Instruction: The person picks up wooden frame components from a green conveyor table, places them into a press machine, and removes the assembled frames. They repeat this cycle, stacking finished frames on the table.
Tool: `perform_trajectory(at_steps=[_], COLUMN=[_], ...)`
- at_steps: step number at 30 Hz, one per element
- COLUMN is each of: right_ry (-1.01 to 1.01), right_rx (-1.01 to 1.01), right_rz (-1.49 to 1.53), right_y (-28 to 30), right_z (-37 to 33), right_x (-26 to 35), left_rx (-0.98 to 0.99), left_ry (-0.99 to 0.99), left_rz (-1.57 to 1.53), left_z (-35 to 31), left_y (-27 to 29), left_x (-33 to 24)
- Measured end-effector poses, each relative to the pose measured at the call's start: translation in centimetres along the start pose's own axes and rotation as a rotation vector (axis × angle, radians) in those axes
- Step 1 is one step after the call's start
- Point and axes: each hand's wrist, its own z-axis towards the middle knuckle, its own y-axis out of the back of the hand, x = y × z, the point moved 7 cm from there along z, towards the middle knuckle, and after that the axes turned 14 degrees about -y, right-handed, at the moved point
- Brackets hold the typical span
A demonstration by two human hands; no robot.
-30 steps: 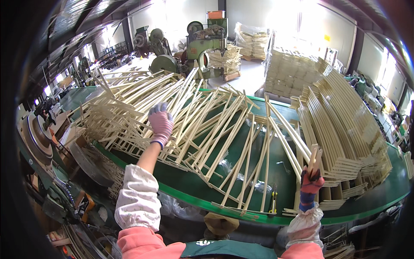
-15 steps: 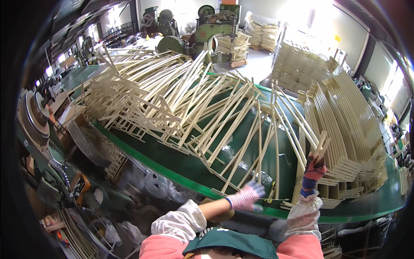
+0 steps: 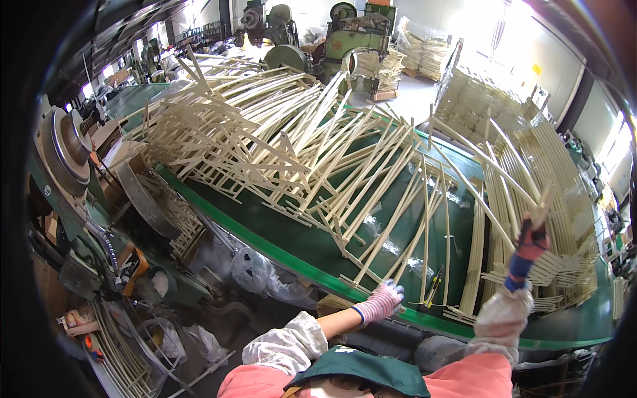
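My right hand (image 3: 533, 242), in a red and dark glove, is closed round the near end of a long, pale wooden frame (image 3: 499, 171). Its strips slant away to the far left, above the neat stack of similar frames (image 3: 564, 199). Motion smears this hand. My left hand (image 3: 383, 302), in a pink-and-white striped glove with greyish fingertips, rests near the front edge of the green table (image 3: 265, 257). Its fingers are partly extended, close to the ends of loose frames (image 3: 385, 242), and nothing shows in them. A small yellow-and-black tool (image 3: 434, 286) lies right of it.
A big tangled heap of wooden frames (image 3: 225, 139) covers the table's left and middle. A grinding machine with a round wheel (image 3: 70, 149) stands at the left. Green machinery (image 3: 355, 46) and wrapped stacks (image 3: 464, 86) are behind. Plastic bags (image 3: 252, 270) hang below the table edge.
My right hand has moved right, bringing the wooden frame over the stack. My left hand's spread fingers have drawn closer together near the table edge. The whole view has shifted slightly.
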Motion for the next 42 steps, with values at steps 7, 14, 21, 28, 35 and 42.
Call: perform_trajectory(at_steps=[7, 14, 21, 28, 35, 42], right_ry=[0.046, -0.071, 0.072, 0.336, -0.045, -0.614], right_rx=[-0.288, -0.259, -0.036, 0.475, 1.639, 2.295], right_rz=[-0.888, -1.1, -1.12, -0.976, -0.386, -0.023], right_y=[24.0, 29.3, 18.9, -2.1, -23.1, -27.6], right_z=[5.0, 5.2, 2.6, -10.5, -45.9, -64.5], right_x=[5.5, 6.4, 11.3, 18.9, 21.7, 21.5], left_rx=[-0.628, -0.91, -1.026, -0.83, -0.941, -1.639], left_ry=[0.185, -0.077, 0.117, 0.419, 0.604, 0.913], left_rz=[0.159, 0.585, 0.636, 0.465, -0.045, -0.807], left_z=[2.6, -3.1, -13.9, -25.2, -39.6, -51.8], left_y=[17.6, 26.3, 29.4, 26.5, 21.9, 15.6], left_x=[-0.3, -11.7, -12.4, -8.1, -6.7, -8.1])
